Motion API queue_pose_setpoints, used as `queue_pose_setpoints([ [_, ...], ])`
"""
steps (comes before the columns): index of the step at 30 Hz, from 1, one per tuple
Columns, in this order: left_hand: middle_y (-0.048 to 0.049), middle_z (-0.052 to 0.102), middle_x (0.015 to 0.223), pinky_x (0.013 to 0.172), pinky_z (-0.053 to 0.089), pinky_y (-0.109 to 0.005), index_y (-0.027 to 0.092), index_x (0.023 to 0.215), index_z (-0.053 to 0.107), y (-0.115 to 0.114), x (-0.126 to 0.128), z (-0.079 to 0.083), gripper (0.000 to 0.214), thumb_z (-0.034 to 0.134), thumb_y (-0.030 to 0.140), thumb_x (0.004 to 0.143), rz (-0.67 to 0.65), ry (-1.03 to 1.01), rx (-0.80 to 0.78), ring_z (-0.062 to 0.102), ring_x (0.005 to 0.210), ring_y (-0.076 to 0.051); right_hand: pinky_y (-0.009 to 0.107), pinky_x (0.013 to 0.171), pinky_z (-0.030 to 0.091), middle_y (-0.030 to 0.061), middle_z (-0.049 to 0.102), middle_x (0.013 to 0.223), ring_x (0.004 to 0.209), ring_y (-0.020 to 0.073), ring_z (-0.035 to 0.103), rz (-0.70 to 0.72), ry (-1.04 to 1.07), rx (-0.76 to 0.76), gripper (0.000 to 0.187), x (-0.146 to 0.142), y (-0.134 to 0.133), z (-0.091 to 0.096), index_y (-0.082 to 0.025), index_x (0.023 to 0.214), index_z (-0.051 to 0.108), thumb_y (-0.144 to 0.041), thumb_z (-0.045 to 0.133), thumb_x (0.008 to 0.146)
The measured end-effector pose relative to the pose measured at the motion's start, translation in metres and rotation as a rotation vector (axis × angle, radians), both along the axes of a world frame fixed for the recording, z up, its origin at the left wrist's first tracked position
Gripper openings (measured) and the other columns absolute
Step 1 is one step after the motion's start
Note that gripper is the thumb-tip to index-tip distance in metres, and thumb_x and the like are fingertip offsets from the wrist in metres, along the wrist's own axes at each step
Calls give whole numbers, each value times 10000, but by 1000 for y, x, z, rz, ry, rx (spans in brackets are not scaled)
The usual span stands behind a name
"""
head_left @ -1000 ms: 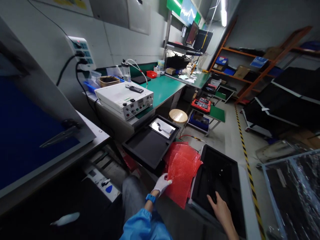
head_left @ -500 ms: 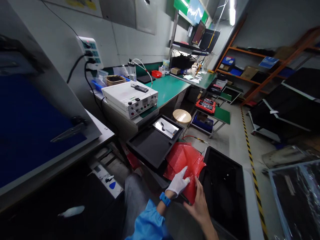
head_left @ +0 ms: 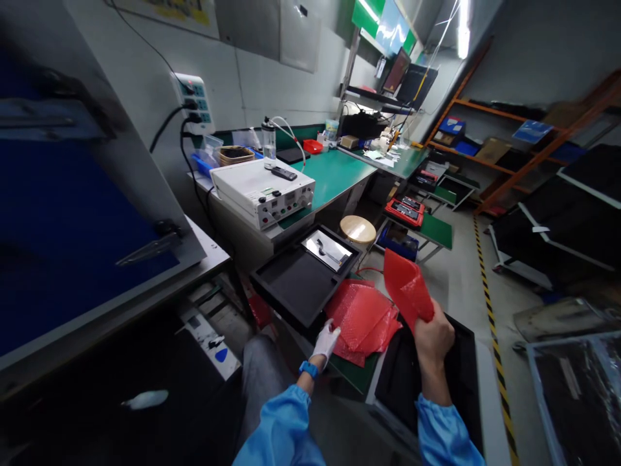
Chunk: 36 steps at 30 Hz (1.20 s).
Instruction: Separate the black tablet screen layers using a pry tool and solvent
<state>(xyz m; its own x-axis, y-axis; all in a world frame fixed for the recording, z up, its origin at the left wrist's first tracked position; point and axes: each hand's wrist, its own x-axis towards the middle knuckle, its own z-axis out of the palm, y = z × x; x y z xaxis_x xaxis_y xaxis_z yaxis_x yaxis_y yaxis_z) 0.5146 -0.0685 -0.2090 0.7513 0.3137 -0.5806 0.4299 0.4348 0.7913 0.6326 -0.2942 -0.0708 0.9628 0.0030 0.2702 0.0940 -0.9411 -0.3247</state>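
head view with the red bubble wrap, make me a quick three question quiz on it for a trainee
1. Multiple choice: what is the right hand holding?
a) a white bottle
b) red bubble wrap
c) a wooden stool

2. True or false: the left hand is bare.

3. Fill in: the visible wristband is ____ in colour.

Key:
1. b
2. False, it wears a white glove.
3. blue

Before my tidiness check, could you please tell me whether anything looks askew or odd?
The red bubble-wrap pile between two black trays lies askew, edges unaligned. The left hand is gloved but the right hand bare.
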Motion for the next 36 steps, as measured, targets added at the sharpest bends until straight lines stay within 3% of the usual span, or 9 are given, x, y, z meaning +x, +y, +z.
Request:
queue_pose_setpoints([
  [2, -140, 715, 1439, 1129, 634, -511, 168, 1447, 683, -3, 0, -3, 430, 728, 410, 1094, 38, 13, -90, 724, 1267, -271, 360, 952, 547, 179, 772, 1385, 1201, 342, 738, 40, 31, -41, 667, 3, 21, -10, -221, 1669, 609, -281, 641, 1006],
  [5, -123, 733, 1351, 989, 673, -421, 164, 1461, 662, -10, 3, -6, 420, 688, 407, 1120, 94, 20, -219, 745, 1100, -219, 344, 991, 571, 118, 758, 1417, 1194, 283, 744, 121, 120, -108, 559, -5, 62, -44, -285, 1580, 689, -270, 677, 1021],
  [10, -89, 738, 1201, 831, 642, -334, 150, 1347, 686, -12, 12, -12, 397, 641, 486, 1140, 171, 53, -347, 704, 911, -165, 472, 1118, 587, 125, 719, 1443, 1250, 276, 717, 292, 290, -211, 432, -31, 113, -103, -205, 1441, 723, -419, 780, 1070],
  [14, -78, 747, 1130, 878, 637, -363, 139, 1220, 720, -11, 15, -13, 379, 647, 501, 1134, 162, 44, -366, 703, 914, -175, 531, 1178, 564, 155, 669, 1525, 1369, 323, 667, 377, 365, -270, 494, -43, 123, -121, -174, 1457, 699, -418, 828, 1048],
  [21, -133, 727, 1455, 1161, 591, -504, 166, 1390, 720, -25, 16, -6, 437, 696, 492, 1100, 119, -61, -222, 712, 1294, -268, 495, 1074, 625, 116, 747, 1370, 1181, 271, 747, 305, 358, -301, 434, -16, 99, -105, -193, 1445, 706, -451, 764, 1100],
  [26, -141, 727, 1438, 1229, 560, -548, 163, 1331, 745, -33, 16, -10, 367, 763, 417, 1067, 31, -22, -52, 690, 1347, -286, 394, 1018, 600, 139, 792, 1226, 1136, 288, 770, 160, 221, -297, 541, 26, 55, -55, -205, 1595, 658, -230, 637, 1055],
  [30, -139, 704, 1498, 1299, 505, -574, 178, 1304, 764, -42, 17, -13, 321, 789, 375, 1052, -21, 20, 74, 652, 1420, -295, 406, 1039, 582, 167, 749, 1387, 1286, 342, 721, 118, 110, -288, 675, 43, 31, -22, -221, 1701, 570, -192, 547, 1027],
  [33, -150, 692, 1524, 1300, 504, -586, 176, 1340, 758, -50, 21, -12, 376, 789, 414, 1052, -46, 36, 125, 645, 1441, -309, 394, 1044, 586, 156, 713, 1477, 1313, 330, 700, 140, 94, -298, 718, 36, 32, -23, -243, 1710, 562, -186, 587, 995],
  [36, -164, 684, 1537, 1300, 500, -596, 160, 1386, 739, -55, 25, -11, 444, 794, 442, 1047, -52, 55, 156, 642, 1455, -323, 363, 1034, 596, 121, 711, 1490, 1270, 284, 717, 180, 145, -333, 655, 17, 45, -47, -281, 1625, 647, -173, 656, 979],
])
